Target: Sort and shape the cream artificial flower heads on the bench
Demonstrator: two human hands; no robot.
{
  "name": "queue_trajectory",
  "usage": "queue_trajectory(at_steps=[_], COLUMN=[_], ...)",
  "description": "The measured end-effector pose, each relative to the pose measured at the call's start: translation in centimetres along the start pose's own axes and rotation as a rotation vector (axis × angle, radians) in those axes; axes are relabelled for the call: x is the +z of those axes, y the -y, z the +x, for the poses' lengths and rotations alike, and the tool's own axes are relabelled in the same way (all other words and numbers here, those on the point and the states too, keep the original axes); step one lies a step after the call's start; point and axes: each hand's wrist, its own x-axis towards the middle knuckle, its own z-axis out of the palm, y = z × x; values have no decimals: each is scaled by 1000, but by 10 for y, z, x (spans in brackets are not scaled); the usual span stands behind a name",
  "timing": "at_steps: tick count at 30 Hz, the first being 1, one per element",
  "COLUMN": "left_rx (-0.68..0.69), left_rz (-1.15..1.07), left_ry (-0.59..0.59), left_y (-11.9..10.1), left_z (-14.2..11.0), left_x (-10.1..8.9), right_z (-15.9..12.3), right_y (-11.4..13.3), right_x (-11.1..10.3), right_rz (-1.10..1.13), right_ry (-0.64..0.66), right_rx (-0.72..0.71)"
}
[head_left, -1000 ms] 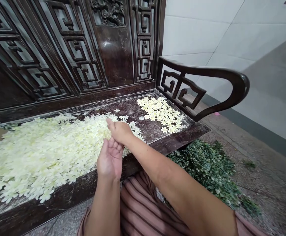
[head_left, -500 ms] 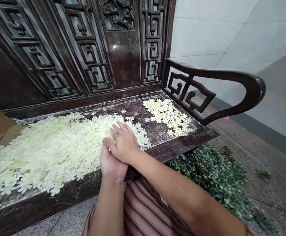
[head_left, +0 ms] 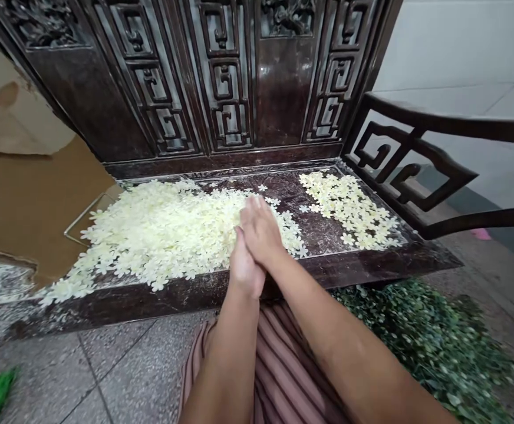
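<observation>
Well, flowers [head_left: 164,229] strew the bench [head_left: 349,265] (speckled floor [head_left: 124,350] below).

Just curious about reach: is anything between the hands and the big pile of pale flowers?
Nothing visible stands between them: the left hand and right hand, held together, are by the right part of the flower pile. The cardboard is at the pile's left, away from both.

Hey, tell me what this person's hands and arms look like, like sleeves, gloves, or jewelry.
The left hand and right hand are ungloved. Both forearms are bare as far as they show, with no sleeve, watch or bracelet visible. Rings can't be ruled out, as some fingers are hidden. Between the arms shows a dusty-pink garment with dark stripes.
</observation>
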Motion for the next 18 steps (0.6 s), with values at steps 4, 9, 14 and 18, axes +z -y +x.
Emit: queue_trajectory(at_steps=[4,9,14,18], left_rx=[-115,-145,-69,-44], left_rz=[-143,-255,-243,-261], left_ry=[94,168,56,-66], left_y=[-3,-5,5,7], left_z=[0,5,9,12], left_x=[-4,-9,1,3], right_z=[3,-7,20,32], right_y=[-5,-6,-18,-21], right_x=[5,10,9,15], right_rz=[-132,-117,-137,-164], right_ry=[-46,2,-67,-94], right_rx=[10,-76,-9,3])
